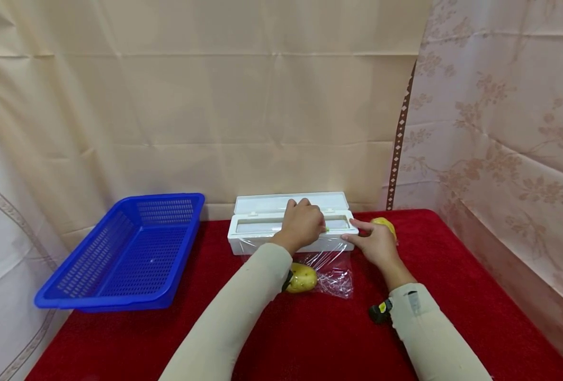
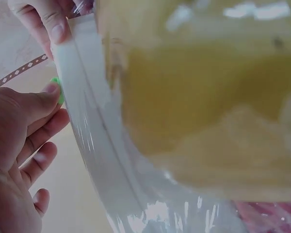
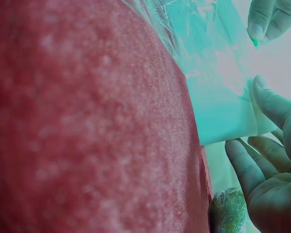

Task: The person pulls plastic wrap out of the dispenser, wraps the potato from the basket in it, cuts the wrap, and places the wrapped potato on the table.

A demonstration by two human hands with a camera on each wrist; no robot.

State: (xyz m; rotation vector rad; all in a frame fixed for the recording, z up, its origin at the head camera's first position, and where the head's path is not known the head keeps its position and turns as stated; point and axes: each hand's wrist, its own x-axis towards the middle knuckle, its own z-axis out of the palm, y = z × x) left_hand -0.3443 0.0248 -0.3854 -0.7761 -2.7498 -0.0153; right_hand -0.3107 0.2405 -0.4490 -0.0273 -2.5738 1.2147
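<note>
A white cling film dispenser box (image 1: 288, 244) lies on the table with its lid raised. My left hand (image 1: 302, 225) is over its front rim, pinching a small green slide cutter (image 2: 61, 91) between thumb and finger. At the box's right end, my right hand (image 1: 377, 244) grips the corner, thumb on the front and fingers around the end. Clear cling film (image 1: 334, 279) hangs from the front edge onto the cloth. On that film lies a yellow potato (image 1: 302, 278), partly hidden by my left sleeve; it looms large in the left wrist view.
Behind my right hand sits another yellow potato (image 1: 385, 225), wrapped in film (image 3: 229, 211). A blue plastic basket (image 1: 178, 267) stands on the left. Red cloth (image 1: 319, 338) covers the table, and curtains hang at the back and sides.
</note>
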